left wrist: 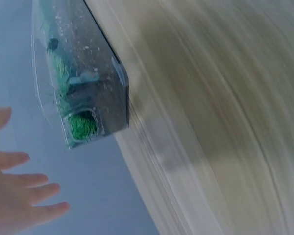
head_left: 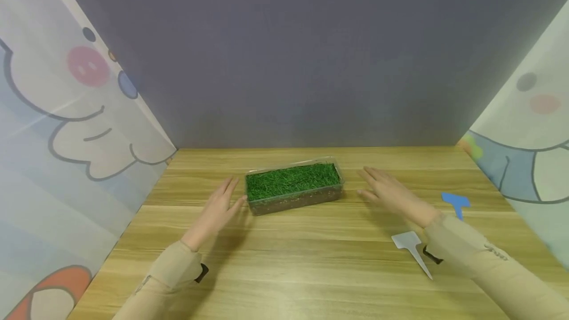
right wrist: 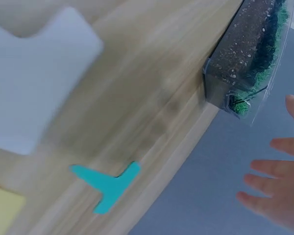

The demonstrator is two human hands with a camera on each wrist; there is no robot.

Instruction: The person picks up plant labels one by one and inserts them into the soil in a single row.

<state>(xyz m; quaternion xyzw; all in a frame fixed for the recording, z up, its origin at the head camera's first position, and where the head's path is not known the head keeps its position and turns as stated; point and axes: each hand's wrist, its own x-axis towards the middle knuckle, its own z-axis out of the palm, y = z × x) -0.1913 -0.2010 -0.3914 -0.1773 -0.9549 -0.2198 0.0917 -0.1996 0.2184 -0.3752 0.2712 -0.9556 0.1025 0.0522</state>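
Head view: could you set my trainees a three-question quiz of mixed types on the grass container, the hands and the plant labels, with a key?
1. Which colour is the T-shaped plant label lying farther from the person in the head view? A) white B) blue C) red
2. True or false: a gap shows between the right hand and the clear plastic container.
3. Fill in: beneath the green grass lies dark, pale-flecked ____.

Key:
1. B, the blue label
2. True
3. Soil
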